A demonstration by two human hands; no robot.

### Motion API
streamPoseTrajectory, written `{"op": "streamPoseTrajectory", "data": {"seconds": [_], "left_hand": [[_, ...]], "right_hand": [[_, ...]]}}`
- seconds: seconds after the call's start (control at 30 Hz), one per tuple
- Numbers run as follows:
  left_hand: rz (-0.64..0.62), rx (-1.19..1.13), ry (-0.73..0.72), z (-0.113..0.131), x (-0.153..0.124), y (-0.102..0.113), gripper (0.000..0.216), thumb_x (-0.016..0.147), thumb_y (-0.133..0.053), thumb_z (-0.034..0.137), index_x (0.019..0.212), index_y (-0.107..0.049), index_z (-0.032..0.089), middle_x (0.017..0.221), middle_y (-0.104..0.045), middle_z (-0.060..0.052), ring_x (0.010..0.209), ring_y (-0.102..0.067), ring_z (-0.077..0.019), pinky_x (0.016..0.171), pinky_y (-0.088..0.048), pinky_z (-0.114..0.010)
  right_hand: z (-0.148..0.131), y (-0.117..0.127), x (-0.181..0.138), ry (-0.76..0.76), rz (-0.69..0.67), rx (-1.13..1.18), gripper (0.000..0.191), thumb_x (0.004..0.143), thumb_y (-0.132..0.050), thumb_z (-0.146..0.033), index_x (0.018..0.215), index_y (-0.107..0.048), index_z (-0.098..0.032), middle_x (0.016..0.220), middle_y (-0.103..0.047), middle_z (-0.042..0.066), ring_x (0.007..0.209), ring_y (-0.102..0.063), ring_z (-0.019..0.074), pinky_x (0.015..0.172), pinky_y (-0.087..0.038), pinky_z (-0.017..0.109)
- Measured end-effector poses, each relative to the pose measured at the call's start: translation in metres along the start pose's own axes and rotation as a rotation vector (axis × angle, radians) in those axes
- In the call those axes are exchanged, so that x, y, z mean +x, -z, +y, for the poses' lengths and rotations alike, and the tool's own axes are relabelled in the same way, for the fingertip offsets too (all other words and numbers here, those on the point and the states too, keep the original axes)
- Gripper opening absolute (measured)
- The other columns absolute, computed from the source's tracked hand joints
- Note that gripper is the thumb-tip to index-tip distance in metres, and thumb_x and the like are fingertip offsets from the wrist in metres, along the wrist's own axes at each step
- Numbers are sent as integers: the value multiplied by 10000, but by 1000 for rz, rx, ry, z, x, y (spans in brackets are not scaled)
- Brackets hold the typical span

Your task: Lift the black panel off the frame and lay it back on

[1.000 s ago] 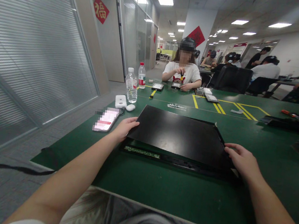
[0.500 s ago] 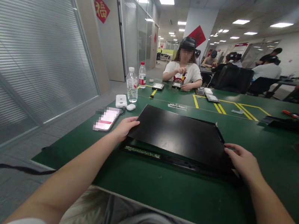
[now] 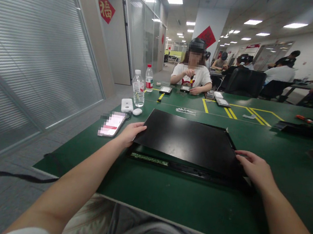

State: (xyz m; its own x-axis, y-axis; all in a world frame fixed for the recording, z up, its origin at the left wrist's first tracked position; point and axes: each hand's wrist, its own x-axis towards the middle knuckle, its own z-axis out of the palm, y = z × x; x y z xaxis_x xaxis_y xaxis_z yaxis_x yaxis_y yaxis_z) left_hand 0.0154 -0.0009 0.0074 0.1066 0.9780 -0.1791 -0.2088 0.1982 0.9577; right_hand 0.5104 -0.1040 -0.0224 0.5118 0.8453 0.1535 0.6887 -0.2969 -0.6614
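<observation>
Through the one head-worn camera, I look forward and down from the near side of the bench [image 3: 184, 204], seeing across it.

On the table [image 3: 188, 217], near side: flat panel [image 3: 188, 140], left hand [image 3: 132, 133] at its left edge, right hand [image 3: 252, 167] at its right. Just before the panel, toward the seated person: frame bar [image 3: 189, 171], circuit board [image 3: 150, 158] at its left end. Left of panel: phone [image 3: 112, 124]; beyond it, small case [image 3: 127, 105]; farther back, two bottles [image 3: 138, 91]. Opposite, I count one co-worker [image 3: 192, 75], drive [image 3: 185, 89] before them, second drive [image 3: 165, 90] toward the bottles, third drive [image 3: 223, 103] on the other side. Between panel and co-worker: thin strips [image 3: 186, 111]. Far right: dismantled parts [image 3: 300, 130], screwdriver [image 3: 300, 117] behind. Behind the table, right of the co-worker: office chair [image 3: 246, 83].
</observation>
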Motion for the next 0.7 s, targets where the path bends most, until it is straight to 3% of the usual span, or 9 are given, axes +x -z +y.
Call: {"op": "streamPoseTrajectory", "data": {"seconds": [0.27, 0.7], "left_hand": [[-5, -32, 19, -1, -1, -3, 302, 842, -788, 42, 1129, -845, 116, 881, -872, -94, 665, -784, -181, 634, -624, -247], [9, -55, 3, -3, 2, -1, 410, 839, -866, 108, 1248, -832, 126, 991, -884, -118, 781, -827, -216, 721, -656, -280]], "right_hand": [[-1, 1, 1, -34, -11, 6, 408, 753, -685, -533, 997, -869, -262, 826, -810, 86, 743, -721, 282, 730, -554, 418], [7, -2, 4, -24, 2, 64, 412, 730, -697, -543, 990, -866, -273, 829, -820, 85, 807, -763, 310, 739, -563, 427]]}}
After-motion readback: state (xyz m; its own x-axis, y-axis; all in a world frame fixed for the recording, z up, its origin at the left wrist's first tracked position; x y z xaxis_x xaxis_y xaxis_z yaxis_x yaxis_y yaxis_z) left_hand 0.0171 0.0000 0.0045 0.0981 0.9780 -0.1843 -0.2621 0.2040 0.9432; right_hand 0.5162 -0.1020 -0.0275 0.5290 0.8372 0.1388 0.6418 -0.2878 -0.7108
